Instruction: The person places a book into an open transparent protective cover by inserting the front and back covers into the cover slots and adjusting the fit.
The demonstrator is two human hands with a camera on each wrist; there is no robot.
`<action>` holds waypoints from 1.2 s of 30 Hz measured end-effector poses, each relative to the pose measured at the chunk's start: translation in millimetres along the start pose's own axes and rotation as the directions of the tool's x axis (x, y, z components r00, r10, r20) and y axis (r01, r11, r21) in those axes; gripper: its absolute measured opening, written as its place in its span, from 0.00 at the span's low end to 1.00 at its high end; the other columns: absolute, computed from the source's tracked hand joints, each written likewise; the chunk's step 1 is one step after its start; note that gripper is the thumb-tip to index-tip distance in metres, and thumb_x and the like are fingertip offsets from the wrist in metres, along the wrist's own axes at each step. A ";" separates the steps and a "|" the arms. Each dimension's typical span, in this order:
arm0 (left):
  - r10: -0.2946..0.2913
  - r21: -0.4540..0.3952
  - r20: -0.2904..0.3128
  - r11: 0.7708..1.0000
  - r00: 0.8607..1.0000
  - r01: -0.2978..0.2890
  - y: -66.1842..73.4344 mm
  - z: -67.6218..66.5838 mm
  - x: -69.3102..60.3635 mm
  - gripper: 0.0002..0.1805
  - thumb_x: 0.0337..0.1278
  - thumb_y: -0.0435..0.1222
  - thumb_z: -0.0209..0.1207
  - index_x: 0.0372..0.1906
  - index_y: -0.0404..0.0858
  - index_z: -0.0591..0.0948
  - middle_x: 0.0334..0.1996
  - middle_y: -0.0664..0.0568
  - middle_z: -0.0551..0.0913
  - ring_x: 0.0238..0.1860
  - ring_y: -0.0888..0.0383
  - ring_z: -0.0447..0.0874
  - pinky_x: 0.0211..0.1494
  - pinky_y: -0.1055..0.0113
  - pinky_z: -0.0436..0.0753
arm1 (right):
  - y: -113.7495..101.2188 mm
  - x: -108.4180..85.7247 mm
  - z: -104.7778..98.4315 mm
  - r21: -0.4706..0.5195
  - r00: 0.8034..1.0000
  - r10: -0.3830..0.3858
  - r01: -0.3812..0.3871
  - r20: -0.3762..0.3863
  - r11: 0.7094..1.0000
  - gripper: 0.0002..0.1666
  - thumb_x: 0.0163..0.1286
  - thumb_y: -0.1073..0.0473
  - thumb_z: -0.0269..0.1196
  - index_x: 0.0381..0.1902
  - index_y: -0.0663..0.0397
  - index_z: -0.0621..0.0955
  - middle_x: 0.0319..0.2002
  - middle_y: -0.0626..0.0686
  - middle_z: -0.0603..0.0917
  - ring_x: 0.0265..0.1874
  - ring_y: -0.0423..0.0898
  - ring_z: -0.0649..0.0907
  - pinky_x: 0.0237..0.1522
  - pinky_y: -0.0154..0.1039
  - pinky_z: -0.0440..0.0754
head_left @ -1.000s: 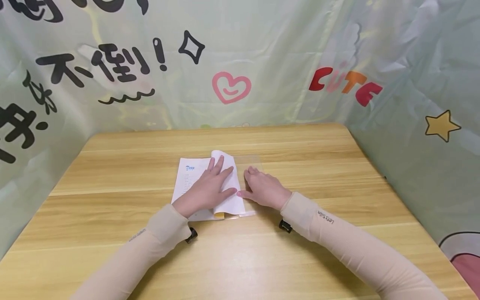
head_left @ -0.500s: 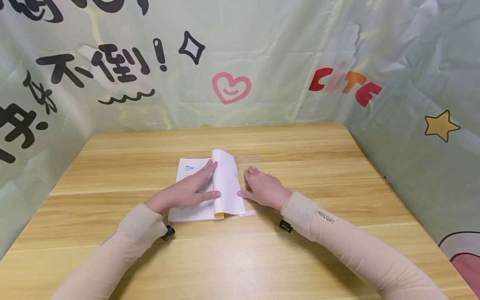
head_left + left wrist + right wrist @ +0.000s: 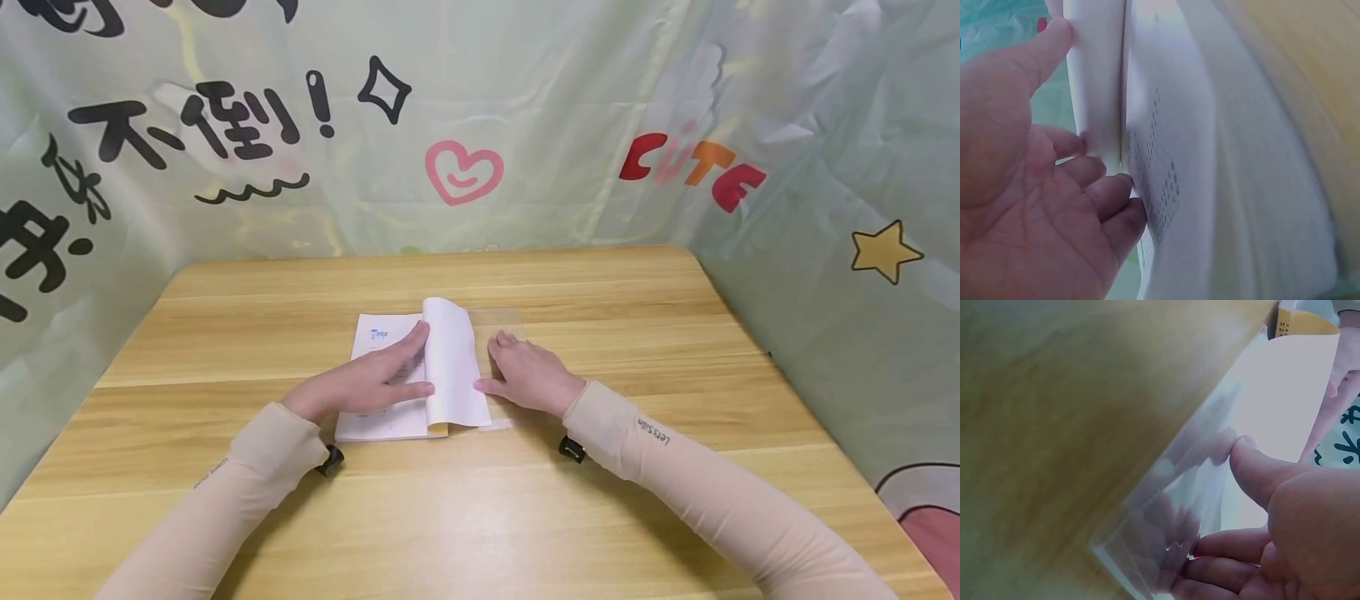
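A book (image 3: 382, 427) with printed white pages lies on the table. Its cover (image 3: 457, 367), white inside with yellow showing at the lower edge, is bent over to the right. Clear plastic film (image 3: 497, 318) extends from under the cover. My left hand (image 3: 363, 379) lies across the printed page, its fingertips and thumb touching the cover near the fold; the left wrist view shows its fingers (image 3: 1063, 47) extended or slightly bent. My right hand (image 3: 532, 375) rests on the plastic film (image 3: 1147, 550), thumb (image 3: 1254, 462) at the cover's free edge in the right wrist view.
The wooden table (image 3: 480, 517) extends around the book on all sides. A pale printed curtain (image 3: 540, 167) hangs behind the table and along both sides. Black devices (image 3: 572, 450) are worn at the wrists.
My left hand has slid left off the bent cover to its fold, uncovering the white inside surface. The right hand has stayed in place on the film.
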State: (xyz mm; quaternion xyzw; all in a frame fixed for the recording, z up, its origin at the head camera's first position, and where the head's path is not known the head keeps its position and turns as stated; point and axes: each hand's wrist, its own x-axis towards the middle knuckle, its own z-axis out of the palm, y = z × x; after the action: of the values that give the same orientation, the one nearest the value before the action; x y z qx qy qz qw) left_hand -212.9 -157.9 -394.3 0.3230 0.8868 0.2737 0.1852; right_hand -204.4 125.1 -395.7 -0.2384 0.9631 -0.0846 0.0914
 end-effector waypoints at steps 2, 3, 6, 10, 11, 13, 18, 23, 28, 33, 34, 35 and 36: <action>-0.007 -0.007 0.016 1.000 1.000 0.007 -0.2 -0.8 -0.5 0.55 0.79 0.56 0.58 0.87 0.35 0.37 0.89 0.45 0.33 0.90 0.46 0.35 0.90 0.43 0.49 | 0.5 -0.2 -0.3 0.006 1.000 -0.001 0.001 0.003 1.000 0.41 0.79 0.39 0.65 0.70 0.69 0.75 0.70 0.67 0.79 0.67 0.62 0.82 0.69 0.57 0.82; -0.013 -0.015 0.026 1.000 1.000 0.013 -0.2 -1.2 -1.0 0.55 0.79 0.56 0.58 0.87 0.36 0.37 0.89 0.46 0.32 0.90 0.46 0.34 0.90 0.44 0.48 | 0.8 -0.2 -0.5 0.010 1.000 -0.002 0.001 0.007 1.000 0.42 0.79 0.38 0.65 0.70 0.69 0.75 0.71 0.68 0.78 0.69 0.62 0.81 0.70 0.57 0.82; -0.005 -0.024 0.037 1.000 0.999 0.006 -1.2 -1.2 -1.6 0.54 0.81 0.54 0.56 0.87 0.35 0.37 0.89 0.44 0.32 0.90 0.43 0.33 0.90 0.42 0.47 | 1.4 -0.4 -1.1 0.019 1.000 -0.001 0.000 0.019 1.000 0.44 0.79 0.38 0.64 0.73 0.70 0.73 0.75 0.70 0.74 0.75 0.64 0.76 0.74 0.59 0.78; -0.004 -0.015 0.035 1.000 0.999 0.005 -1.8 -0.4 -1.4 0.53 0.82 0.55 0.55 0.87 0.35 0.37 0.89 0.44 0.32 0.90 0.44 0.33 0.90 0.42 0.46 | 2.3 -0.3 -2.0 0.022 1.000 -0.001 0.000 0.025 1.000 0.44 0.79 0.38 0.64 0.74 0.70 0.72 0.76 0.71 0.72 0.77 0.64 0.74 0.75 0.60 0.77; -0.005 -0.012 0.033 1.000 0.999 0.005 -1.5 -0.3 -1.3 0.53 0.82 0.55 0.55 0.87 0.35 0.37 0.89 0.44 0.32 0.90 0.44 0.33 0.90 0.42 0.47 | 2.4 -0.2 -2.3 0.022 1.000 -0.003 0.002 0.023 1.000 0.44 0.79 0.38 0.64 0.74 0.70 0.73 0.76 0.71 0.73 0.76 0.64 0.75 0.74 0.60 0.77; -0.007 -0.005 0.029 1.000 1.000 0.008 -1.0 -0.5 -1.4 0.53 0.81 0.55 0.55 0.87 0.36 0.38 0.89 0.45 0.33 0.90 0.44 0.34 0.90 0.42 0.47 | 2.5 -0.2 -3.0 0.022 1.000 -0.007 0.006 0.022 1.000 0.43 0.79 0.38 0.64 0.73 0.70 0.73 0.75 0.71 0.74 0.75 0.65 0.76 0.73 0.61 0.78; -0.023 0.020 0.025 1.000 0.999 0.023 1.0 -0.9 0.0 0.53 0.80 0.57 0.56 0.88 0.38 0.38 0.89 0.48 0.34 0.90 0.47 0.36 0.90 0.44 0.49 | 3.0 -0.6 -4.5 0.028 0.999 -0.001 0.000 0.045 1.000 0.46 0.80 0.38 0.62 0.77 0.71 0.70 0.79 0.72 0.68 0.80 0.65 0.70 0.77 0.62 0.73; -0.030 0.028 0.020 0.999 0.999 0.029 3.8 -1.2 0.4 0.53 0.79 0.58 0.57 0.88 0.39 0.39 0.89 0.49 0.35 0.90 0.49 0.37 0.90 0.46 0.50 | 3.5 0.3 -5.3 0.038 0.997 0.009 -0.012 0.072 0.999 0.47 0.81 0.38 0.61 0.79 0.71 0.67 0.81 0.72 0.64 0.82 0.65 0.67 0.79 0.62 0.70; -0.026 0.022 0.019 0.999 0.999 0.025 6.2 -2.6 0.8 0.54 0.79 0.58 0.57 0.88 0.38 0.39 0.89 0.48 0.35 0.90 0.48 0.37 0.90 0.45 0.50 | 4.5 0.5 -5.3 0.054 0.995 0.020 -0.025 0.093 0.998 0.48 0.82 0.37 0.60 0.81 0.69 0.65 0.82 0.71 0.62 0.84 0.64 0.64 0.82 0.61 0.66; -0.037 0.008 0.019 0.999 0.999 0.037 7.3 -3.7 1.5 0.54 0.79 0.58 0.57 0.88 0.39 0.39 0.89 0.49 0.36 0.90 0.49 0.38 0.90 0.46 0.51 | 4.5 -0.7 -7.0 0.060 0.995 0.022 -0.028 0.099 0.998 0.49 0.82 0.37 0.60 0.81 0.69 0.65 0.82 0.71 0.62 0.84 0.63 0.63 0.82 0.61 0.65; -0.040 0.005 0.018 0.999 0.999 0.040 7.4 -3.6 1.5 0.54 0.79 0.59 0.57 0.88 0.40 0.39 0.89 0.49 0.36 0.90 0.49 0.38 0.90 0.45 0.51 | 4.4 -0.8 -7.3 0.062 0.995 0.023 -0.029 0.101 0.998 0.49 0.82 0.37 0.59 0.81 0.69 0.64 0.83 0.71 0.61 0.84 0.63 0.63 0.83 0.61 0.65; -0.045 0.003 0.016 0.999 0.999 0.045 7.6 -3.4 1.6 0.54 0.78 0.59 0.57 0.89 0.40 0.39 0.89 0.49 0.36 0.90 0.48 0.39 0.90 0.45 0.51 | 4.3 -1.0 -7.6 0.064 0.994 0.024 -0.030 0.103 0.997 0.49 0.82 0.36 0.59 0.81 0.69 0.64 0.83 0.71 0.61 0.84 0.63 0.63 0.83 0.61 0.65; -0.048 0.000 0.014 0.999 0.999 0.048 7.9 -3.3 1.7 0.54 0.78 0.59 0.56 0.89 0.40 0.39 0.89 0.49 0.36 0.90 0.48 0.39 0.90 0.45 0.51 | 4.2 -1.1 -7.9 0.065 0.994 0.024 -0.031 0.104 0.997 0.49 0.82 0.36 0.59 0.82 0.69 0.64 0.83 0.71 0.61 0.84 0.63 0.63 0.83 0.61 0.65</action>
State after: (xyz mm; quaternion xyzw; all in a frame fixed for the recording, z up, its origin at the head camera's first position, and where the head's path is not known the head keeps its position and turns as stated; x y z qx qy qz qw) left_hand -212.0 -152.9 -387.2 0.3032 0.8931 0.2669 0.1979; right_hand -207.1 130.2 -388.8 -0.2258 0.9570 -0.1029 0.1501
